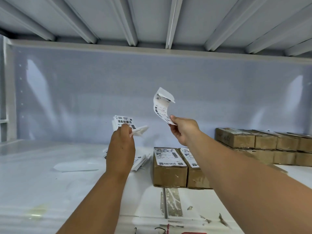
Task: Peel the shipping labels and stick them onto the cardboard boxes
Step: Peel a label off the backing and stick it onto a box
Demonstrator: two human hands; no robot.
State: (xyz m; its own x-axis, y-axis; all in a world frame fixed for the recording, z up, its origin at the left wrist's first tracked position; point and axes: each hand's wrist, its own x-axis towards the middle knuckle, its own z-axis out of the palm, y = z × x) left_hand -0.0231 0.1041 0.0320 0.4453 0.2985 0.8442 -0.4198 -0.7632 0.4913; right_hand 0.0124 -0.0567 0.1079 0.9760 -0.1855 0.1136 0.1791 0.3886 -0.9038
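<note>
Head view: on the near part of the white table (33,183), two near boxes (168,174) lie side by side beneath the right forearm, long axes pointing away from the person. Each top face already carries a label. Loose backing paper (76,167) lies on the table to their left. Above and beyond these, the left hand (121,141) grips a label stack (124,123), fingers curled round its lower edge, printed face toward the camera. The right hand (183,130), raised slightly higher, pinches the lower end of a single shipping label (163,107) between thumb and fingers. The label's long axis stands nearly upright and its free top end curls over. Further back, a two-layer box stack (244,141) sits at the right rear of the table; whether every top there is labelled cannot be told. This stack lies right of and beyond the right hand, which is the nearer hand. The label would probably need to travel rightward and down, then turn flat.
</note>
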